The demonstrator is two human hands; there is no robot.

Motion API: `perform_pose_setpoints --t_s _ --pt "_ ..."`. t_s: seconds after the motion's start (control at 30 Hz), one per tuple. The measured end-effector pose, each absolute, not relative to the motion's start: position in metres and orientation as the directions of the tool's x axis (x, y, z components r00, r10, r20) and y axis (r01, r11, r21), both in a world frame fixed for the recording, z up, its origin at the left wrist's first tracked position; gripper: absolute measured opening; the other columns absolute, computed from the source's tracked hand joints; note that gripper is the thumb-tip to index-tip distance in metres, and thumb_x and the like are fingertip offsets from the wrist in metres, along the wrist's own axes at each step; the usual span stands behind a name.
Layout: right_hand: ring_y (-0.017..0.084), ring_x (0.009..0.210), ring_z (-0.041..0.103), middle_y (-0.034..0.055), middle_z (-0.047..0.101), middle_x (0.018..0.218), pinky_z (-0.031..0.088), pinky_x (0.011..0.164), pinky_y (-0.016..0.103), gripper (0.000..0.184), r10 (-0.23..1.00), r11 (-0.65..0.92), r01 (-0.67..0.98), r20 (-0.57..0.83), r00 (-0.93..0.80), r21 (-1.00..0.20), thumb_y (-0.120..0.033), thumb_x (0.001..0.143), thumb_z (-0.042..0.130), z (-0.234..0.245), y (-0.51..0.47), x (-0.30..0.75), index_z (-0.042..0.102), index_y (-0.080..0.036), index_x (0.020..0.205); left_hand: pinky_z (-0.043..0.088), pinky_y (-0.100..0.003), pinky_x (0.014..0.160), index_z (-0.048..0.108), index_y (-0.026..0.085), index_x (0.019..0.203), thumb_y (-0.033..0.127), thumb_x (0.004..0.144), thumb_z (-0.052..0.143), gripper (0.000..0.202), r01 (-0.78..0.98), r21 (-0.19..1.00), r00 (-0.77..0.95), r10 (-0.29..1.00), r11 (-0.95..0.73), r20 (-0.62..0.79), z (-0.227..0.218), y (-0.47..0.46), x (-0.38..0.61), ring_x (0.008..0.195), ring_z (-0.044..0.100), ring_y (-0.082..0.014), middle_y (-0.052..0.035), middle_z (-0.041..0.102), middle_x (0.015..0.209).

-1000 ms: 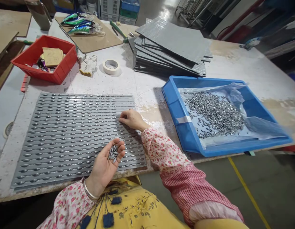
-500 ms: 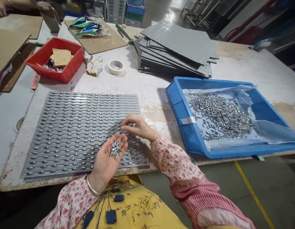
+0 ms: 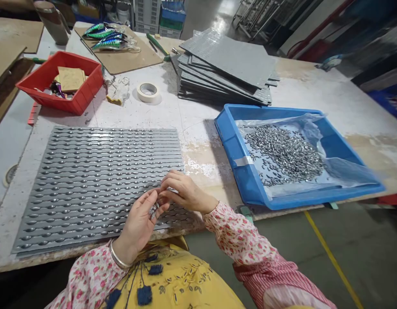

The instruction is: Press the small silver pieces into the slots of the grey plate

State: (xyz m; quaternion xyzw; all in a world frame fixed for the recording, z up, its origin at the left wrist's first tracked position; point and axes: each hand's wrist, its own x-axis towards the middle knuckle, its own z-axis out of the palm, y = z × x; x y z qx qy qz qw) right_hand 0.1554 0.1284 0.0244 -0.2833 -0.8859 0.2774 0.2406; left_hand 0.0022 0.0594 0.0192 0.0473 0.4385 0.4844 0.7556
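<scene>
My left hand (image 3: 140,219) is cupped, palm up, around several small silver oval pieces (image 3: 154,209) with pointed ends. The curled fingers partly hide them. My right hand (image 3: 182,191) meets its fingertips, thumb and forefinger pinched, with a silvery glint between them that looks like one such piece. Both hands are over the lower right part of a grey ridged board (image 3: 98,180). Rows of the same silver pieces lie along its grooves; toward the upper right, stretches of groove hold none.
On the right stands a blue tray (image 3: 250,189) lined with plastic, holding a heap of silver pieces (image 3: 282,150). Behind are stacked grey boards (image 3: 227,60), a tape roll (image 3: 147,92), a red bin (image 3: 85,92) and green-blue fishing lures (image 3: 108,38). The table edge runs close below the hands.
My left hand has gone from lying open to curling around its silver pieces. My right hand has come down to its fingertips. The whole view has shifted slightly.
</scene>
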Motion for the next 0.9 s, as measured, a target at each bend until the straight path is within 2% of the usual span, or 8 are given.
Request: perform_pose_setpoints --t_s 0.07,0.13,0.23,0.37,0.53,0.7,0.83,0.9 --pt "0.018 0.076 0.048 0.0060 0.058 0.078 0.041 0.070 0.031 0.017 0.641 0.693 0.379 0.281 -0.714 -0.614 -0.027 0.091 0.044 0.025 0.126 0.156 0.052 -0.018 0.080 0.049 -0.018 0.058 0.066 0.015 0.082 0.022 0.070 0.069 0.014 -0.635 0.510 0.173 0.750 0.580 -0.638 0.018 0.059 0.003 0.065 0.057 -0.0084 -0.0014 0.061 0.076" --pt "0.017 0.074 0.048 0.0051 0.058 0.076 0.041 0.068 0.031 0.018 0.664 0.670 0.375 0.292 -0.688 -0.640 -0.028 0.091 0.045 0.024 0.123 0.155 0.053 -0.018 0.078 0.043 -0.014 0.050 0.064 0.014 0.079 0.022 0.067 0.072 0.017 -0.620 0.494 0.199 0.731 0.609 -0.653 0.017 0.060 0.003 0.058 0.052 -0.0056 -0.0001 0.057 0.071" --pt "0.013 0.066 0.050 0.0024 0.058 0.070 0.042 0.061 0.026 0.018 0.784 0.517 0.348 0.269 -0.560 -0.782 -0.031 0.088 0.052 0.019 0.117 0.153 0.055 -0.018 0.076 0.039 -0.012 0.046 0.063 0.013 0.078 0.022 0.066 0.073 0.019 -0.631 0.480 0.223 0.735 0.610 -0.640 0.016 0.061 0.004 0.056 0.048 -0.0036 0.0000 0.055 0.071" --pt "0.010 0.054 0.048 -0.0004 0.058 0.062 0.040 0.050 0.022 0.023 0.912 0.249 0.292 0.122 -0.392 -0.923 -0.037 0.081 0.060 0.012 0.109 0.149 0.058 -0.017 0.071 0.040 -0.013 0.048 0.061 0.014 0.079 0.023 0.066 0.074 0.021 -0.666 0.496 0.171 0.762 0.556 -0.624 0.014 0.062 0.006 0.056 0.047 -0.0032 0.0013 0.054 0.071" --pt "0.011 0.061 0.052 0.0002 0.058 0.068 0.044 0.057 0.024 0.021 0.924 0.167 0.136 0.107 -0.366 -0.977 -0.037 0.074 0.067 0.004 0.104 0.148 0.061 -0.017 0.077 0.041 -0.013 0.049 0.060 0.014 0.078 0.026 0.064 0.075 0.024 -0.666 0.530 0.117 0.775 0.525 -0.621 0.013 0.062 0.008 0.055 0.047 -0.0033 0.0023 0.054 0.069" --pt "0.011 0.063 0.053 -0.0002 0.058 0.070 0.043 0.057 0.023 0.017 0.938 -0.020 -0.006 -0.016 -0.346 -1.000 -0.032 0.074 0.068 -0.001 0.101 0.143 0.059 -0.017 0.076 0.043 -0.013 0.052 0.061 0.015 0.078 0.025 0.069 0.070 0.016 -0.637 0.590 0.091 0.809 0.496 -0.581 0.016 0.064 0.008 0.055 0.049 -0.0043 0.0029 0.054 0.064" --pt "0.012 0.069 0.056 0.0019 0.063 0.080 0.046 0.062 0.024 0.014 0.965 -0.030 -0.079 -0.009 -0.261 -0.996 -0.032 0.081 0.060 0.000 0.116 0.147 0.056 -0.018 0.082 0.049 -0.019 0.063 0.064 0.015 0.091 0.022 0.076 0.063 0.016 -0.677 0.531 0.103 0.780 0.510 -0.617 0.020 0.065 0.005 0.071 0.057 -0.0094 -0.0037 0.062 0.082" --pt "0.012 0.069 0.057 0.0026 0.064 0.083 0.046 0.063 0.025 0.013 0.983 0.027 -0.020 0.030 -0.184 -0.999 -0.031 0.083 0.056 0.000 0.134 0.156 0.054 -0.019 0.087 0.049 -0.020 0.064 0.063 0.014 0.098 0.020 0.078 0.060 0.021 -0.682 0.496 0.141 0.762 0.538 -0.632 0.022 0.065 0.003 0.075 0.058 -0.0109 -0.0072 0.063 0.091"
